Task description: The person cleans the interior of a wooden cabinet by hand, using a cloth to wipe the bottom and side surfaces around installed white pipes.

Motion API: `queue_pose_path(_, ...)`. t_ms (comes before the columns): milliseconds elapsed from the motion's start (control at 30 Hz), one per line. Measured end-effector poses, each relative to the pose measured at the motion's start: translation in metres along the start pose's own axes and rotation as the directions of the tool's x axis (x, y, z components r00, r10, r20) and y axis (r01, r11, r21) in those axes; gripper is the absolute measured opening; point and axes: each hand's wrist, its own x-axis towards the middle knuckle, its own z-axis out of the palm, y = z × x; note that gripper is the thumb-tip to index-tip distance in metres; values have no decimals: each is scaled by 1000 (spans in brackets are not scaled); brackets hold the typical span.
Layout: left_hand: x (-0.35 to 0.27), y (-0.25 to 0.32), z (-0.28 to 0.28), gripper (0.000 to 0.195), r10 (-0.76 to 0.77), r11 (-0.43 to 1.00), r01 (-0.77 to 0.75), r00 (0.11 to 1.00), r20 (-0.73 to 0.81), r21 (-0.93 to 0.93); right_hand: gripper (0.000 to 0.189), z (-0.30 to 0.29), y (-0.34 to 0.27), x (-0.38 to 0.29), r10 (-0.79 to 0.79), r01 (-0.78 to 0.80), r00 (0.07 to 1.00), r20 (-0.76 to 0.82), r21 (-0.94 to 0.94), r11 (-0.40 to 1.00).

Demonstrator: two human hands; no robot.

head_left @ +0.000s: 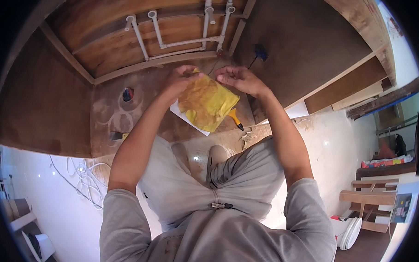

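A stained yellow cloth (208, 101) hangs spread out before me, its upper left corner pinched in my left hand (183, 78). My right hand (240, 79) is just right of the cloth's upper edge, fingers bent; whether it touches the cloth cannot be told. Partly hidden below the cloth lies a white sheet (187, 118). A yellow-handled tool with a black tip (236, 118) sticks out at the cloth's lower right. Farther left on the wooden cabinet floor (155, 91) are a dark blue and red object (128, 94) and a dark flat piece (116, 136).
White plastic pipes (185, 43) run along the cabinet's back panel. A dark blue tool (260, 53) leans near the right side wall (302, 40). White cable (86, 185) lies coiled on the floor at left. A white bucket (349, 233) and a wooden frame (370, 198) are at right.
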Motion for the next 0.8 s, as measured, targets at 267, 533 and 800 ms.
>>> queue_pose_path(267, -5, 14, 0, 41, -43, 999, 46, 993, 112, -26, 18, 13, -8, 4, 158, -356, 925, 347, 639, 682)
queue_pose_path(533, -4, 24, -33, 64, -128, 758, 318, 929, 348, -570, 16, -16, -17, -3, 162, -112, 987, -19, 647, 754)
queue_pose_path(800, -11, 4, 3, 40, -39, 728, 211, 963, 268, -652, 15, -24, -9, -1, 190, 27, 944, -268, 639, 768)
